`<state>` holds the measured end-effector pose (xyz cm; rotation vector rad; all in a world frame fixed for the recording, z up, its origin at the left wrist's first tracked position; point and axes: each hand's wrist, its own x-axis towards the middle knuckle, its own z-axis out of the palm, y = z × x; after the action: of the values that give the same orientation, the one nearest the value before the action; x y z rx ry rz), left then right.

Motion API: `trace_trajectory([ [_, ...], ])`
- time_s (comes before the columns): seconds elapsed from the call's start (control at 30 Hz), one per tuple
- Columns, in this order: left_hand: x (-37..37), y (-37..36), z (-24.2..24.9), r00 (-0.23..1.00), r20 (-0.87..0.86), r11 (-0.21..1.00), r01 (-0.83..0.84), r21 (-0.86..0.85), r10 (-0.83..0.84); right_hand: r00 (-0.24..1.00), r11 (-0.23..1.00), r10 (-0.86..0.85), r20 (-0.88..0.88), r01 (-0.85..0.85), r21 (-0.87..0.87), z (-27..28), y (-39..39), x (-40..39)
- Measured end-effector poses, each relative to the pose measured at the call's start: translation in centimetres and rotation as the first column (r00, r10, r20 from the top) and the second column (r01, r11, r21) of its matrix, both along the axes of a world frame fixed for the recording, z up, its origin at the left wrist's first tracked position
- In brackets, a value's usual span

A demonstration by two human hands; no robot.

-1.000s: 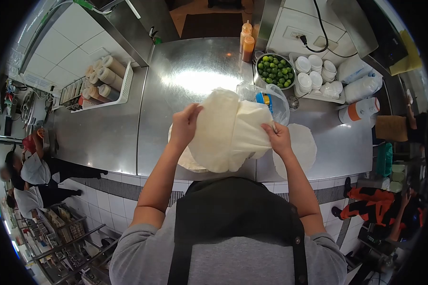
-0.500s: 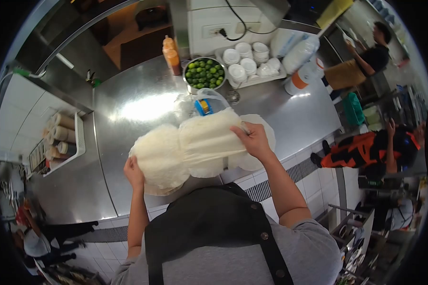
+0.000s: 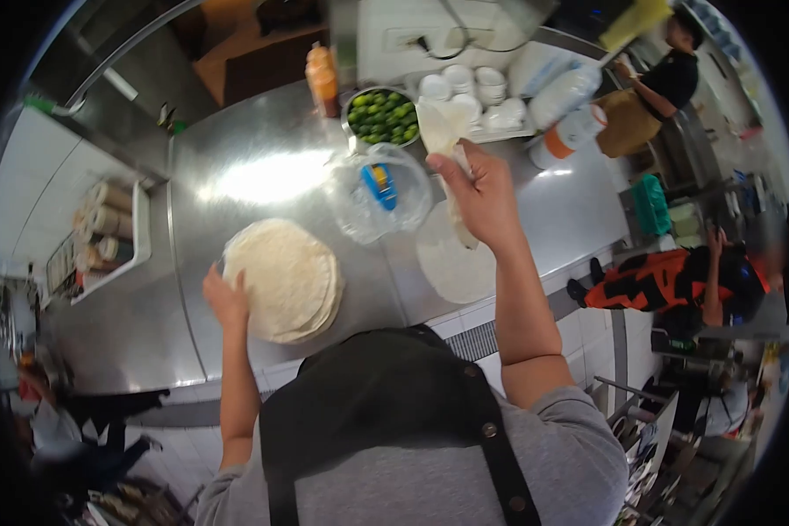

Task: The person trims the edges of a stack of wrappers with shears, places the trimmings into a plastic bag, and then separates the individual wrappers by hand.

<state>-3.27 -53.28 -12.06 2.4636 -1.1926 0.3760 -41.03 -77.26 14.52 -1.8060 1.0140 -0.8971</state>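
Note:
A stack of round flour tortillas (image 3: 291, 279) lies on the steel counter in front of me, toward the left. My left hand (image 3: 227, 298) is at its left edge, thumb over the top and fingers along the outside. Raised at the right, my right hand (image 3: 479, 195) is closed on a tortilla (image 3: 438, 129), which shows nearly edge-on and droops below the fist. Under it, a pale, thin round sheet (image 3: 451, 263) lies on the counter. Between the stack and that hand sits a clear plastic bag (image 3: 349, 206) with a blue-and-yellow item (image 3: 380, 187) on it.
Behind stand an orange sauce bottle (image 3: 322, 81), a bowl of limes (image 3: 381, 117) and a tray with white cups (image 3: 491, 86). A white-and-orange container (image 3: 570, 136) is at the right; rolled items fill a white basket (image 3: 140, 237) at the left. Other people work beyond the counter.
The right hand has lifted a tortilla away to the right and up. The stack on the left now lies flat by itself, and the bag and pale round sheet are uncovered.

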Motion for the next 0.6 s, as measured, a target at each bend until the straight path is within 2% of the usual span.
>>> trace_trajectory([
  [0.03, -0.6, -0.6, 1.5, 0.999, -0.022, 0.999, 0.030, -0.015, -0.031, 0.993, 1.000, -0.001, -0.120, 0.000, -0.005, -0.1, 0.3, 1.3],
  [0.07, -1.8, -1.7, 3.6, 0.997, -0.043, 0.998, 0.060, -0.034, -0.061, 0.994, 0.999, 0.035, -0.103, -0.033, 0.016, -1.2, 0.9, 2.8],
  [0.1, -3.2, -2.6, 5.8, 0.937, -0.340, 0.992, 0.048, -0.114, -0.084, 0.992, 0.993, 0.057, -0.115, -0.069, -0.096, -2.6, 1.6, 4.4],
  [0.13, -4.7, -3.4, 7.3, 0.790, -0.600, 0.980, 0.007, -0.196, -0.126, 0.989, 0.973, 0.075, -0.126, -0.101, -0.209, -4.2, 2.6, 6.0],
  [0.17, -5.8, -4.0, 7.7, 0.497, -0.835, 0.955, -0.038, -0.293, -0.236, 0.985, 0.960, 0.145, -0.090, -0.162, -0.227, -5.9, 4.2, 7.6],
  [0.2, -6.8, -4.3, 8.0, 0.138, -0.925, 0.920, -0.123, -0.372, -0.355, 0.982, 0.959, 0.177, -0.071, -0.188, -0.213, -8.2, 5.3, 9.0],
  [0.23, -8.3, -4.5, 9.1, -0.118, -0.917, 0.907, -0.242, -0.346, -0.381, 0.932, 0.911, 0.357, -0.061, -0.362, -0.197, -10.9, 6.6, 10.3],
  [0.27, -9.2, -4.6, 10.0, -0.361, -0.833, 0.889, -0.349, -0.297, -0.420, 0.853, 0.834, 0.519, -0.050, -0.518, -0.190, -13.2, 7.7, 11.4],
  [0.33, -8.9, -4.4, 8.4, -0.547, -0.734, 0.899, -0.388, -0.203, -0.402, 0.822, 0.809, 0.566, -0.057, -0.567, -0.154, -17.2, 9.2, 12.1],
  [0.4, -9.6, -4.4, 8.4, -0.532, -0.761, 0.892, -0.431, -0.133, -0.371, 0.792, 0.784, 0.605, -0.082, -0.611, -0.111, -17.5, 9.6, 11.6],
  [0.47, -9.7, -3.9, 7.1, -0.367, -0.857, 0.900, -0.379, -0.218, -0.362, 0.737, 0.741, 0.653, -0.174, -0.669, -0.056, -17.0, 9.3, 11.0],
  [0.5, -9.5, -3.7, 6.3, -0.375, -0.843, 0.897, -0.367, -0.246, -0.384, 0.736, 0.740, 0.654, -0.172, -0.671, -0.056, -16.3, 9.0, 10.8],
  [0.57, -9.6, -3.5, 5.4, -0.339, -0.858, 0.901, -0.337, -0.273, -0.387, 0.719, 0.732, 0.680, -0.141, -0.658, 0.177, -15.1, 8.5, 10.6],
  [0.6, -9.9, -3.6, 5.4, -0.304, -0.868, 0.904, -0.303, -0.302, -0.392, 0.722, 0.735, 0.678, -0.140, -0.655, 0.178, -15.2, 8.3, 10.8],
])
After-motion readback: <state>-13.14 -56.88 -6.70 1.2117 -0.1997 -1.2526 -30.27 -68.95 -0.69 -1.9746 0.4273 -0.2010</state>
